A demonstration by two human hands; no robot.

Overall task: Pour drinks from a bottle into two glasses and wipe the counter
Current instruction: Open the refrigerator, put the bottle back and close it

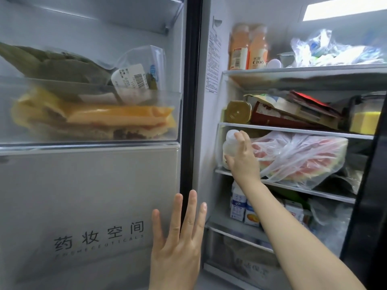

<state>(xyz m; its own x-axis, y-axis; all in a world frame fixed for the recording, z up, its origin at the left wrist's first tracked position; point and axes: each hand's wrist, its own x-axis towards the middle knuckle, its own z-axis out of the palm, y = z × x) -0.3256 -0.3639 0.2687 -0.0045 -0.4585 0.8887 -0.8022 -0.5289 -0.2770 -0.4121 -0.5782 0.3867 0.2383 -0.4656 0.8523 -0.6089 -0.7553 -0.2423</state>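
Note:
I face an open fridge. A pale bottle with a white cap (230,146) stands at the left end of the third shelf (303,186). My right hand (244,159) reaches in and wraps around the bottle's right side, fingers curled on its neck and body. My left hand (178,241) is flat with fingers spread against the inside of the open left door, near its dark seal. No glasses or cloth are in view.
A bagged watermelon (297,158) fills the shelf right beside the bottle. Two orange drink bottles (249,49) stand on the top shelf. Cartons (238,201) sit below. The door bin (94,114) holds packaged food. The dark right door edge (368,185) bounds the opening.

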